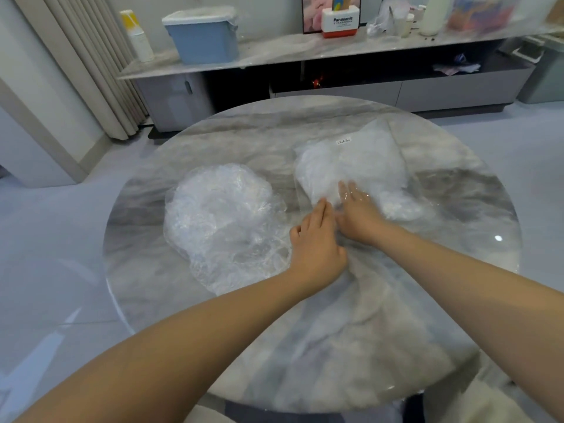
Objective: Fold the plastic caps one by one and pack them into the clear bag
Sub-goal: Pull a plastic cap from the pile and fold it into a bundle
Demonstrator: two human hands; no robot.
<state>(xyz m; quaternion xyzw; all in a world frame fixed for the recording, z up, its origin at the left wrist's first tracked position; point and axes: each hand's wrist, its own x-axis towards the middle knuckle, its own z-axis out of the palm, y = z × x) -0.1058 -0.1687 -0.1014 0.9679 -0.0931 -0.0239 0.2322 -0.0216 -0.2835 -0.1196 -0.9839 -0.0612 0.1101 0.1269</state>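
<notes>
A loose heap of crumpled clear plastic caps (222, 215) lies on the left half of the round marble table (329, 346). To its right lies the clear bag (360, 160), stuffed with white folded caps and bearing a small label on top. My right hand (355, 212) reaches into the bag's near mouth. Its fingers are straight and show through the glossy film, flat against the caps inside. My left hand (317, 239) sits right beside it at the mouth, with fingers curled on the bag's edge. The two hands touch.
Beyond the table runs a long low cabinet (305, 50) with a blue lidded bin (203, 35), bottles and a red-and-white box on top. A curtain (91, 65) hangs at the left. Pale floor surrounds the table.
</notes>
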